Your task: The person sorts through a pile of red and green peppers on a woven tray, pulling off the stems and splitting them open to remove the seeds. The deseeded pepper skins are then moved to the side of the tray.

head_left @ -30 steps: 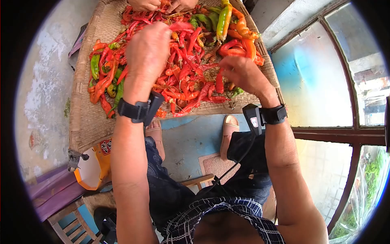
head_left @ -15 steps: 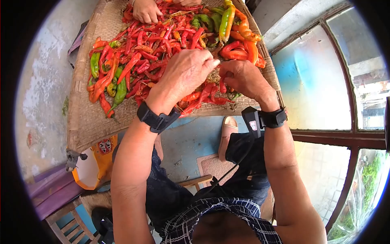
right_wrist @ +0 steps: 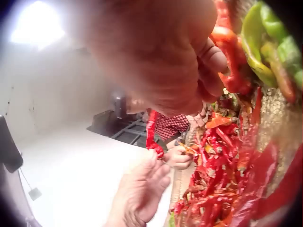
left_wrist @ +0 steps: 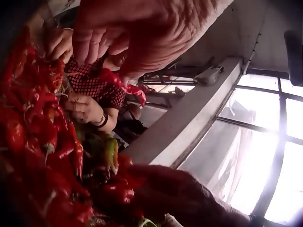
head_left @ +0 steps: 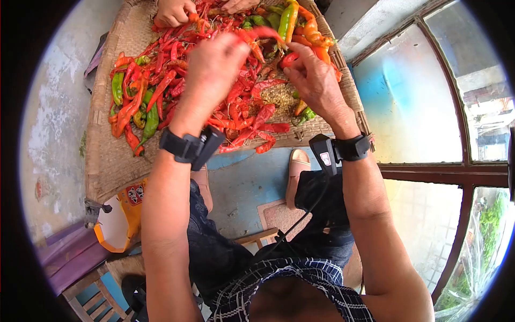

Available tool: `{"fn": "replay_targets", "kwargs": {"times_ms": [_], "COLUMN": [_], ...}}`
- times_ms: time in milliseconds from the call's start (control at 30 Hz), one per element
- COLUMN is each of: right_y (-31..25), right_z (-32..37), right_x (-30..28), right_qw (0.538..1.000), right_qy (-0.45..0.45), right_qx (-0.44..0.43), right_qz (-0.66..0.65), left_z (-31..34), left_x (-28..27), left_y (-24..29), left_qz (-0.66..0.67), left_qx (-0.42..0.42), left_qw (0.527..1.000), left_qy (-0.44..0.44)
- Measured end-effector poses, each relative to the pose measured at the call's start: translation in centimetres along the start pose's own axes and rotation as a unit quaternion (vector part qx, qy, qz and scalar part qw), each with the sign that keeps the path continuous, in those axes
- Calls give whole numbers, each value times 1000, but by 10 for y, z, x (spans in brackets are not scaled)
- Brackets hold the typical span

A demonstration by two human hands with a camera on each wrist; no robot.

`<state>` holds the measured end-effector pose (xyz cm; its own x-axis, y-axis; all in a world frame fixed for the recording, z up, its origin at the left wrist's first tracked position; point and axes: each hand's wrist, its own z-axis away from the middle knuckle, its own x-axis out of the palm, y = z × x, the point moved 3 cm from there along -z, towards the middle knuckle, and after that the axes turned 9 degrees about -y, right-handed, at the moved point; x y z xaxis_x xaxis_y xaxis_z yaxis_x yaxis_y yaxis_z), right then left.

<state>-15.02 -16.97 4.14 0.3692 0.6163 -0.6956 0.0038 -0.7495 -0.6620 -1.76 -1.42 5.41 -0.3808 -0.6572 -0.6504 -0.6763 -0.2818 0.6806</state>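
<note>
My left hand [head_left: 212, 72], blurred in the head view, is raised over the pile of red peppers [head_left: 171, 80]. It pinches a long red pepper [head_left: 263, 33] that points right; the left wrist view shows this wrinkled pepper [left_wrist: 125, 87] hanging from the fingertips. In the right wrist view the left hand [right_wrist: 142, 189] holds it [right_wrist: 151, 130] upright. My right hand [head_left: 316, 83] is bent over the tray's right side, beside a red pepper [head_left: 289, 60]. Its fingers are curled in the right wrist view, and whether they grip anything is hidden.
Another person's hands [head_left: 174, 12] work at the far side of the woven tray [head_left: 102, 155]. Green and orange peppers [head_left: 311, 32] lie at the tray's far right, others at its left. A window [head_left: 407, 102] stands on the right, a wall [head_left: 59, 107] on the left.
My left hand has moved from beside the right hand up and left, now with a red pepper. My right hand has shifted slightly up. The other person's hands have moved a little left.
</note>
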Motion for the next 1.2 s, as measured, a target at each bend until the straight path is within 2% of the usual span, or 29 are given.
{"fn": "replay_targets", "kwargs": {"times_ms": [33,67,100,133,167,200,233,267,300,333,367,433,533,633,667,700,767,800,833,900,933,967,1067,1133,1167,1200], "right_y": [7,14,16,18,20,19,21,23,24,18,22,22,25,23,22,19,13,10,10,8,7,6,1,0,1,1], "right_z": [-2,-1,1,1,1,0,-3,-6,-7,-10,-12,-15,-15,-13,-12,-13,-13,-13,-13,-11,-11,-10,-10,-12,-12,-11], "right_x": [8,16,22,30,37,42,43,44,46,48,52,54,52,47,44,39,30,25,21,17,15,13,8,7,7,8], "right_qw": [996,983,983,977,970,965,965,960,955,947,947,946,953,959,960,964,968,976,983,988,995,998,997,997,997,996], "right_qy": [-31,-61,-60,-91,-122,-130,-132,-145,-157,-171,-158,-175,-172,-157,-156,-132,-106,-89,-70,-49,-49,-48,-65,-64,-64,-75], "right_qx": [-31,-61,-59,-54,-50,-43,-46,-67,-88,-79,-59,-16,-31,-31,-32,-35,-38,-17,3,-24,-13,-1,21,24,30,44], "right_qz": [81,161,160,183,205,224,222,229,235,260,274,271,247,232,232,228,224,197,171,146,91,35,43,32,20,12], "left_z": [-5,-9,-10,-9,-8,-4,1,15,25,41,58,81,79,78,77,73,63,57,50,39,36,32,21,10,4,-4], "left_x": [-12,-27,-38,-39,-36,-32,-24,-18,-2,14,23,35,41,41,42,41,36,26,22,9,1,1,-12,-18,-20,-34], "left_y": [-11,-17,-10,-8,-13,-10,5,35,46,52,50,44,34,19,15,10,-1,-3,-13,-19,-14,-21,-19,-31,-43,-45], "left_qz": [-34,-146,-254,-254,-117,23,119,103,102,77,36,-99,-145,-127,-152,-153,-147,-124,-104,7,40,68,53,140,192,39], "left_qx": [-2,61,122,122,69,12,5,13,60,136,200,234,234,246,262,262,227,155,155,75,8,-14,7,-89,-41,-23], "left_qw": [996,969,914,914,972,996,989,972,935,904,902,923,923,921,923,923,944,965,973,991,993,993,992,982,980,993], "left_qy": [81,189,292,292,193,89,-85,-210,-333,-398,-380,-290,-268,-273,-236,-236,-188,-170,-134,-111,-110,-100,-117,-92,31,109]}}
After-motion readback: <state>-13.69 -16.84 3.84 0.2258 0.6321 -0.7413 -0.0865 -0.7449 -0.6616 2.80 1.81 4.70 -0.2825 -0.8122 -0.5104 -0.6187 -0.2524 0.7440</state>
